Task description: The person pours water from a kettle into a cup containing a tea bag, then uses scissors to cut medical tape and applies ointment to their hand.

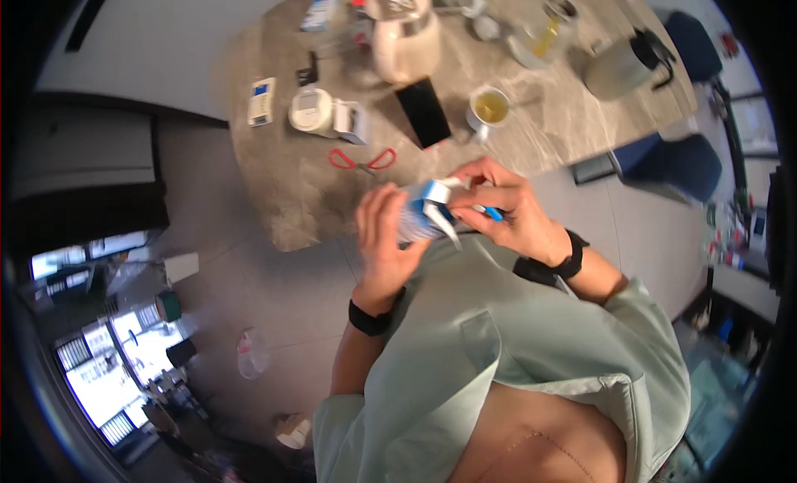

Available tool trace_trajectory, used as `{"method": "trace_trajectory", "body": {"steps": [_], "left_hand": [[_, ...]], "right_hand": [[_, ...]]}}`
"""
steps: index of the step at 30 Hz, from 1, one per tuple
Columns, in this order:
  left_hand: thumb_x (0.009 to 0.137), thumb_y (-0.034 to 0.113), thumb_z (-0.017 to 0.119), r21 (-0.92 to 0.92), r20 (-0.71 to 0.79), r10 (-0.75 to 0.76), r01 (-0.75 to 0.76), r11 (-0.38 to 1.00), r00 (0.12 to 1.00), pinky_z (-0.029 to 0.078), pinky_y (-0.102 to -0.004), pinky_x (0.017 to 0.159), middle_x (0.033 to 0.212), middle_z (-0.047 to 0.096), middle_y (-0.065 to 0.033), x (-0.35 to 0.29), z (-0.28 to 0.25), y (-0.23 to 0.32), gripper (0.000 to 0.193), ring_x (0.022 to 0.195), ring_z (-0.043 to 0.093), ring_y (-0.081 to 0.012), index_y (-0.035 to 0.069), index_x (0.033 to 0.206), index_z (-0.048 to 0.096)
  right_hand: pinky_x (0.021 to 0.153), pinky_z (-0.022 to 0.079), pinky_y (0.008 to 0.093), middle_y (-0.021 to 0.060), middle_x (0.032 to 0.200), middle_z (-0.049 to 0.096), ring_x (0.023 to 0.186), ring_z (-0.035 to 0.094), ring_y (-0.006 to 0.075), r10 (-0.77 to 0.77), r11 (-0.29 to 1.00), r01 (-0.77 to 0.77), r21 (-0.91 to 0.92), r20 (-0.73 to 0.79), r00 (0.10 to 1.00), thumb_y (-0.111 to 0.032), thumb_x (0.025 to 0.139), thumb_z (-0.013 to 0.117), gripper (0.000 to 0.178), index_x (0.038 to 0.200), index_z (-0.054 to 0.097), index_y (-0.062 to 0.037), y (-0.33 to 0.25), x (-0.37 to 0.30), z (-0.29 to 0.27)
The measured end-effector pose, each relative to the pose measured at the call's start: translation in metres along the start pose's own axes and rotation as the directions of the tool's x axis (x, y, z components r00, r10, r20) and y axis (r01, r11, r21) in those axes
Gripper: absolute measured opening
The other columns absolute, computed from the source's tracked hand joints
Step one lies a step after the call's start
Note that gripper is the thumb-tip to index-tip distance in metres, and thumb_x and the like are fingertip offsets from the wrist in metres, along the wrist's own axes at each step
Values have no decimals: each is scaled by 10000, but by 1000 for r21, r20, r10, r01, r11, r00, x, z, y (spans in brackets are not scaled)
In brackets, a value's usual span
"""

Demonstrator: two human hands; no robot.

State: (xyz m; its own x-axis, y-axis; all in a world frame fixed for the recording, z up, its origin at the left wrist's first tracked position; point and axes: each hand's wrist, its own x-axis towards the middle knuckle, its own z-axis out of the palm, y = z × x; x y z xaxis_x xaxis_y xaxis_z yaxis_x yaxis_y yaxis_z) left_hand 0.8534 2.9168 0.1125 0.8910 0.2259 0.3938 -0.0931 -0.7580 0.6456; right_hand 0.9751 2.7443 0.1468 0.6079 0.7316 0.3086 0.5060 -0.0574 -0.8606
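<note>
Just off the table's near edge, my left hand (380,234) grips a small blue-and-white box (415,217). Its end flaps stand open toward my right hand (519,217). The fingers of that hand are closed at the box's open end, around a small blue-tipped thing (493,213) whose kind is unclear. Motion blurs the box and fingertips. On the table beyond my hands lie red-handled scissors (383,160). Past them are a black phone-like slab (422,112) and a white mug (481,128) of yellowish liquid.
The marbled table (290,192) also bears a round white container (311,109), a small white box (352,122), a cream pitcher (404,47), a glass pot (535,43) and a black-lidded jug (614,72). Dark blue chairs (677,168) stand at the right. A clear plastic bag (251,353) lies on the floor.
</note>
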Motion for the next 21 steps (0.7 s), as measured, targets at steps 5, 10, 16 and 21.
{"method": "trace_trajectory", "body": {"steps": [5, 10, 16, 21], "left_hand": [[588, 227, 755, 225, 107, -53, 28, 974, 993, 350, -484, 913, 1204, 482, -152, -15, -14, 0, 689, 1145, 436, -341, 56, 1194, 476], [650, 292, 696, 257, 190, -56, 6, 966, 980, 303, -458, 893, 1223, 434, -154, -32, -1, -3, 695, 1165, 379, -306, 70, 1255, 434], [661, 372, 699, 237, 75, -222, 199, 951, 972, 289, -498, 955, 1251, 419, -171, -58, -13, 10, 771, 1200, 355, -324, 64, 1300, 397], [677, 489, 663, 293, 107, -320, 277, 915, 942, 300, -513, 953, 1285, 406, -171, -74, -12, 3, 840, 1207, 355, -337, 80, 1342, 354]], "right_hand": [[838, 467, 307, 127, 1078, 596, 964, 595, 265, 124, 986, -145, 82, 213, 969, 74, 647, 659, 276, 907, 654, -17, 29, -1, 28], [829, 449, 275, 86, 992, 626, 934, 587, 180, 292, 930, -333, 157, 237, 927, 79, 648, 661, 284, 920, 657, 0, 51, -31, 39], [801, 450, 283, 78, 957, 625, 891, 594, 192, 62, 986, -101, 133, 272, 960, 93, 661, 627, 297, 935, 661, -16, 25, -13, 53], [771, 457, 294, 110, 881, 650, 852, 616, 213, 135, 981, -177, 82, 366, 921, 117, 654, 580, 328, 941, 652, -26, 49, -16, 62]]}}
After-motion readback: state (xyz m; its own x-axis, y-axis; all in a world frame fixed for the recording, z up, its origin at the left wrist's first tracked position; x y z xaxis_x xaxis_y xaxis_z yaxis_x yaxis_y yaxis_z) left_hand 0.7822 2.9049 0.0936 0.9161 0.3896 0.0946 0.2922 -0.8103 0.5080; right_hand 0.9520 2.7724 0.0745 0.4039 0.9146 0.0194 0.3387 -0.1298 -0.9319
